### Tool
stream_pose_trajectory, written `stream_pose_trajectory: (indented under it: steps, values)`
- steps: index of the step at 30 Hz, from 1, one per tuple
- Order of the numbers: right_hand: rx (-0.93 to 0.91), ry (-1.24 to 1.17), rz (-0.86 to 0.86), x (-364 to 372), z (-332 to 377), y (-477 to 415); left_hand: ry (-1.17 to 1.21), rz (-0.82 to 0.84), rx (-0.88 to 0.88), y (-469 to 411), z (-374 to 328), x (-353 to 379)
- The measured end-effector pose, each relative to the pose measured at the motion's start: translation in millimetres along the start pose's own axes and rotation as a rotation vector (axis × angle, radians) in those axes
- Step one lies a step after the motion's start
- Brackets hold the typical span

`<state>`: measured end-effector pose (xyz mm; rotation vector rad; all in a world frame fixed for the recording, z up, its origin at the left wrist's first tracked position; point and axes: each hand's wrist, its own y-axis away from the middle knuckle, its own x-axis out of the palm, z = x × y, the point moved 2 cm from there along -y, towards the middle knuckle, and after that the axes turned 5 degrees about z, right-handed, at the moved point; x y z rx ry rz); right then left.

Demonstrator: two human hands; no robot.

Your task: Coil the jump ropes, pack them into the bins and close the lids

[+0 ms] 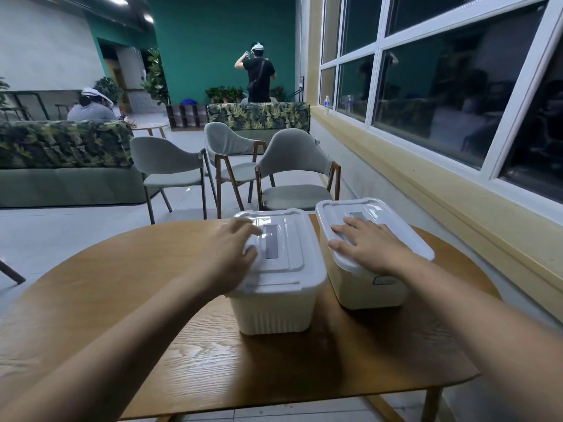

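Two cream, white-lidded bins (274, 315) (359, 287) stand closed, left hand (228, 254) and right hand (368, 242) resting atop, fingers (341, 231) relaxed.

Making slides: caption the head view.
Left hand and right hand rest on the lidded left bin and right bin on the wooden table.

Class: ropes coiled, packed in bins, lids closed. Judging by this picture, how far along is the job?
Nearly done, it seems. Done: no rope lies on the table, and both lids sit on their bins, whose opaque walls hide the contents. In hand: the left hand presses the left lid; the right hand lies flat on the right lid. Left: perhaps snapping them shut; that cannot be told.
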<state>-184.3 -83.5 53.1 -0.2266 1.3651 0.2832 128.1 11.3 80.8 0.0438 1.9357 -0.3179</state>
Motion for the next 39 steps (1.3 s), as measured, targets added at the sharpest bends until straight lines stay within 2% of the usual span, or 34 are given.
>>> stream_pose_trajectory:
  steps: [3,4,8,16,21,26,29,36,39]
  values:
    - [-0.003,0.021,0.000,-1,1,1,-0.077,0.282,0.099,9,-23,10]
    - [-0.006,0.026,0.000,-1,2,2,-0.121,0.323,0.101,11,-25,13]
    - [0.000,0.025,-0.003,-2,3,4,-0.191,0.294,0.097,8,-21,20]
    - [-0.004,-0.016,0.016,-4,-1,3,-0.142,0.271,0.067,-20,-7,19]
    - [-0.010,-0.012,0.029,-5,1,4,-0.099,0.341,0.045,-31,-8,15]
    - [-0.068,0.081,0.119,-20,1,-3,-0.066,0.326,0.072,-72,-29,10]
    - [-0.129,0.114,0.143,-35,-11,-19,-0.215,0.421,0.107,-104,-29,23]
    - [-0.239,0.159,0.244,-50,-36,-55,-0.294,0.624,0.144,-161,-27,12]
    - [-0.239,0.119,0.392,-75,-37,-68,-0.255,0.773,0.104,-187,-36,-24]
